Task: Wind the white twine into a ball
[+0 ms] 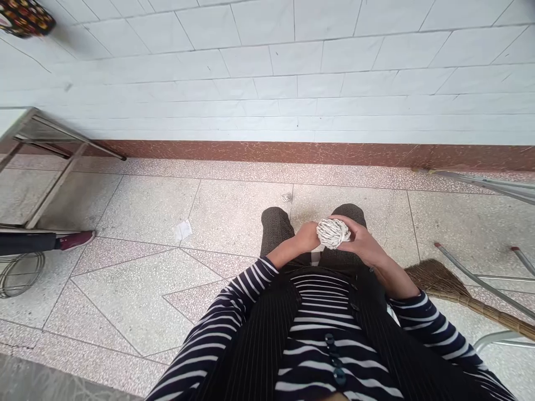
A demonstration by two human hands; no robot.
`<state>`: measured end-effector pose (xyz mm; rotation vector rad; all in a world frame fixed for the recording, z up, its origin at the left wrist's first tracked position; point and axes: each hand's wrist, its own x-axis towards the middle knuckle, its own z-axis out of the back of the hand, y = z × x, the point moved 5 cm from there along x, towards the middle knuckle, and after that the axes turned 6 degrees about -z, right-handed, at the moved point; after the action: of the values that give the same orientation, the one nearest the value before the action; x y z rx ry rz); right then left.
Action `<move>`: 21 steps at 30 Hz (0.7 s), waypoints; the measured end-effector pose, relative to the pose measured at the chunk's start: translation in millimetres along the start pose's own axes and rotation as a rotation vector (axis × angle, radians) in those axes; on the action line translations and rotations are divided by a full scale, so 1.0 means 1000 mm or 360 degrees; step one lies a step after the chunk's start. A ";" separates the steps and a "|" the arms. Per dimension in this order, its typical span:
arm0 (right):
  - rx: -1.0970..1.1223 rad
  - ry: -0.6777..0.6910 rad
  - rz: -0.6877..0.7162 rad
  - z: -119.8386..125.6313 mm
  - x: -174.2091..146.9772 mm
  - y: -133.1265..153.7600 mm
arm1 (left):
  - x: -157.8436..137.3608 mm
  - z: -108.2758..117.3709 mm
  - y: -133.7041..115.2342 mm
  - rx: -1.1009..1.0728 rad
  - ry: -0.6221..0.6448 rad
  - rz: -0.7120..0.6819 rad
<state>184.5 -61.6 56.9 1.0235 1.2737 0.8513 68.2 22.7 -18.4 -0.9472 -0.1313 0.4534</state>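
Note:
Above my lap is a roundish bundle of off-white twisted strands (333,233), wound or woven like a ball of paper cord. My right hand (364,243) is curved round its right side, with the thumb and fingers against it. On the other side, my left hand (306,238) is closed against the bundle's left edge. Its fingertips go out of sight behind or under the bundle. Whatever part of the bundle lies below the hands is hidden. A small whitish clump (286,197) lies on the floor beyond my knees.
A straw broom (438,281) lies to my right, beside metal stool or chair legs (472,270). On the left are a metal-framed table (62,178), another person's shoe (77,240) and a wire coil or rack (20,274). White paper (183,230) lies on the floor. A tiled wall (267,94) stands ahead.

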 end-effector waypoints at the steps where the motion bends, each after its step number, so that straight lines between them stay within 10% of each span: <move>1: 0.0056 -0.0045 -0.0012 0.001 0.000 0.000 | 0.000 0.001 0.000 0.0010 0.0005 0.0001; 15: 0.0491 -0.0714 0.0071 0.062 0.019 0.023 | -0.035 0.006 0.009 0.0119 0.0042 0.0043; 21: -0.0321 -0.0882 0.0186 0.055 0.034 0.017 | -0.032 0.015 -0.040 0.0630 -0.0100 -0.0497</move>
<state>243.6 -31.6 61.2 1.0803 0.6528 0.6996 47.2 0.3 25.4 -0.5116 -0.2333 0.2074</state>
